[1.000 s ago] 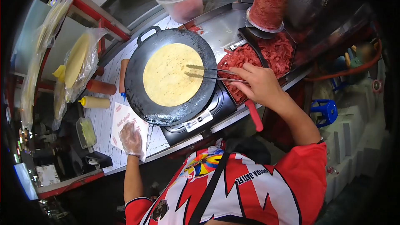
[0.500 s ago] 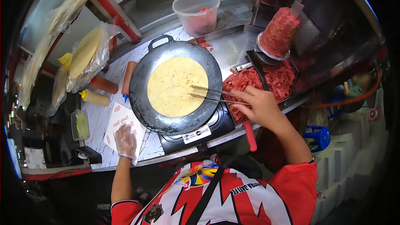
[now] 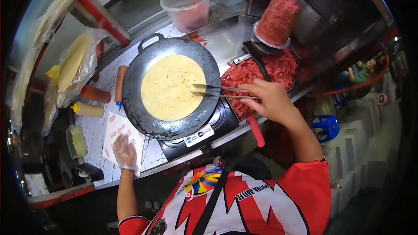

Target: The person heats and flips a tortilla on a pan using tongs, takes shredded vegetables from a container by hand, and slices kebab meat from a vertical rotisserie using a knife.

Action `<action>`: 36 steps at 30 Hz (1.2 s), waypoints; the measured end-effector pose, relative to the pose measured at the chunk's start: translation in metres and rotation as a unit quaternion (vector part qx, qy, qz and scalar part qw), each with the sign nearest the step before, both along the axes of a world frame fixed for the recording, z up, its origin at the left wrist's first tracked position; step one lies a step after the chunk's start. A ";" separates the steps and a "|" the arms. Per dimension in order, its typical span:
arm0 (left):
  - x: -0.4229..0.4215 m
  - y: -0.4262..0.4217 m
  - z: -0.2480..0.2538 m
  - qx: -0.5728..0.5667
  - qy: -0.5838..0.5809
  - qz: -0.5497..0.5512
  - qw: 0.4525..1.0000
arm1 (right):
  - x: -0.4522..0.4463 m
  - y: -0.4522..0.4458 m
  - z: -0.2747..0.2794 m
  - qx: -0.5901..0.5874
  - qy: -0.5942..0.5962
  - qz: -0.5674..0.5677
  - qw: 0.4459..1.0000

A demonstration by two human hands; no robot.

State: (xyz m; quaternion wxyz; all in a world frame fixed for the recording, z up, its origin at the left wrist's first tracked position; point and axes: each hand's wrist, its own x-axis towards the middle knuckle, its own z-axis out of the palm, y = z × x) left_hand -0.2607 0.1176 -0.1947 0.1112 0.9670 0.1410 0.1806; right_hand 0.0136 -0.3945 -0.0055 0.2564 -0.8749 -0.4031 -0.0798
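Note:
A round yellow flatbread lies on the black round pan, which sits over a black stove. My right hand is closed around metal tongs; their tips rest at the bread's right part, slightly apart. In a clear plastic glove, my left hand lies flat on a white printed paper at the counter's front left, fingers loosely together. Shredded red meat fills the tray right of the pan, and a red handle sticks out at its front.
A meat cone stands at the back right, near a clear tub. Squeeze bottles and a container of shredded greens are at the left. Bagged flatbreads hang beyond them. A blue stool stands at the right.
The camera view has shifted. The tongs' tips stay at the bread's right part, slightly apart, and my left hand remains on the paper.

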 end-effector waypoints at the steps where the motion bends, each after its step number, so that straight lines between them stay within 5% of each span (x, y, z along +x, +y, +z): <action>1: 0.000 -0.001 0.001 0.005 0.005 0.004 1.000 | -0.002 -0.008 0.011 0.016 0.009 -0.027 0.999; 3: -0.002 0.000 -0.002 0.013 0.011 0.006 1.000 | -0.003 -0.023 0.025 0.084 0.063 -0.105 0.989; 6: -0.003 0.001 -0.003 0.014 0.005 0.001 1.000 | 0.012 -0.047 0.020 0.027 0.010 -0.182 0.983; 12: -0.004 0.002 -0.004 0.043 0.026 0.005 0.999 | 0.026 -0.028 -0.042 -0.168 -0.037 -0.191 0.966; 18: -0.003 0.001 -0.002 0.051 0.025 0.004 0.998 | 0.011 -0.057 0.000 -0.199 -0.005 -0.164 0.966; 22: -0.003 0.003 -0.004 0.034 0.020 0.009 0.999 | 0.007 -0.056 0.015 -0.113 0.006 -0.191 0.975; 26: -0.003 0.002 0.002 0.026 -0.008 -0.010 1.000 | 0.002 -0.055 0.011 -0.155 0.022 -0.203 0.967; 31: -0.007 0.007 -0.003 0.009 -0.015 0.010 1.000 | -0.026 -0.015 0.029 0.048 -0.007 -0.175 0.983; 36: -0.015 0.026 -0.025 -0.151 -0.129 0.011 0.980 | -0.075 0.062 0.011 0.063 -0.009 -0.100 0.993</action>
